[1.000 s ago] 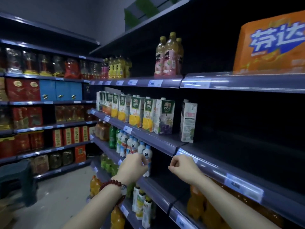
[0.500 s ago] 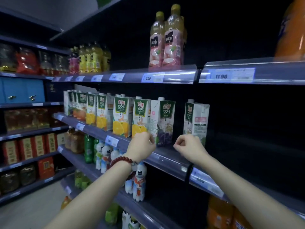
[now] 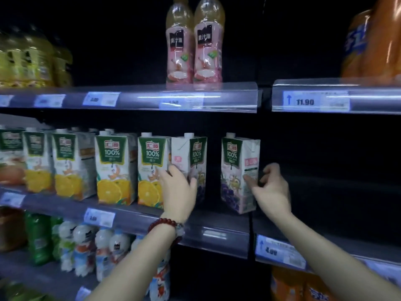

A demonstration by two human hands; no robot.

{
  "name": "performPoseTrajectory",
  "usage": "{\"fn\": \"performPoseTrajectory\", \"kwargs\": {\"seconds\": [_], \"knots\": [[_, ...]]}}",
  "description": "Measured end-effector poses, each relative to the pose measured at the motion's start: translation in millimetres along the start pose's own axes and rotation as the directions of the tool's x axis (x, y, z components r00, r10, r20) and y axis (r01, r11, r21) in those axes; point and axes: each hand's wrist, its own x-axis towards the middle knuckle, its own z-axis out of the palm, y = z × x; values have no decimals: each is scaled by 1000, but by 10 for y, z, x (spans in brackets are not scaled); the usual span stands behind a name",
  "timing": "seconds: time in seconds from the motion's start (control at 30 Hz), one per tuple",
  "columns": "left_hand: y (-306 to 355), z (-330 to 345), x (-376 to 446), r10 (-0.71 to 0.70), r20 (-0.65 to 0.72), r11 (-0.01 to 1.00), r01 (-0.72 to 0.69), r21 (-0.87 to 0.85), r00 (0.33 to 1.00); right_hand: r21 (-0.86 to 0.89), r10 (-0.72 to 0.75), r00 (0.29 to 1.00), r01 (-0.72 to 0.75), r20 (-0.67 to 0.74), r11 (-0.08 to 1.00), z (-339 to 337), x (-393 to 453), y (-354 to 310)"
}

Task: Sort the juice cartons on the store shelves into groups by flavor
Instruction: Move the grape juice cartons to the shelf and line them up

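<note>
Nearest, the left hand (image 3: pixel 179 192) wraps its fingers round the near grape carton (image 3: pixel 193 168), which stands on the middle shelf (image 3: pixel 217 231) touching the last orange carton (image 3: pixel 152 170). The right hand (image 3: pixel 271 190) has its thumb on the side of the lone grape carton (image 3: pixel 238 172), fingers curled behind; whether they actually grip is hard to tell (the frame is dim). Full cartons should be heavy, stiff and smooth-sided, so clasping the body low across both broad faces seems safest. Behind, more orange cartons (image 3: pixel 112 168) run leftward.
</note>
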Motion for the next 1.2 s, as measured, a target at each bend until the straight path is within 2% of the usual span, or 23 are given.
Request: {"fn": "performPoseTrajectory", "kwargs": {"seconds": [0.13,0.23,0.4,0.6,0.7,0.87,0.97,1.07,1.2], "knots": [[-12,136,-44,18,-38,1000,-18,-2,999,85,132,990,-135,45,987,151,-7,-34],[-42,190,-21,35,-54,998,-33,51,998,197,155,979,-179,133,964,248,-76,-45],[-11,204,55,-32,-96,999,28,-37,995,140,151,988,-151,15,979,418,-51,-40],[16,215,78,-109,-118,989,96,-112,987,148,88,996,-84,-20,985,354,-103,40],[10,261,43,-91,-133,989,73,-130,987,145,48,998,-42,-41,989,321,-171,42],[39,366,94,-111,-38,949,95,-299,993,141,91,996,-91,4,986,277,-158,-21],[17,386,168,-154,-18,932,139,-335,988,197,163,983,-177,87,964,293,-139,-86],[-87,377,224,-123,5,921,116,-371,992,267,217,973,-230,77,936,307,-154,-137],[-263,294,328,-17,208,858,122,-500,978,302,246,958,-280,145,911,219,-150,-152]]}}
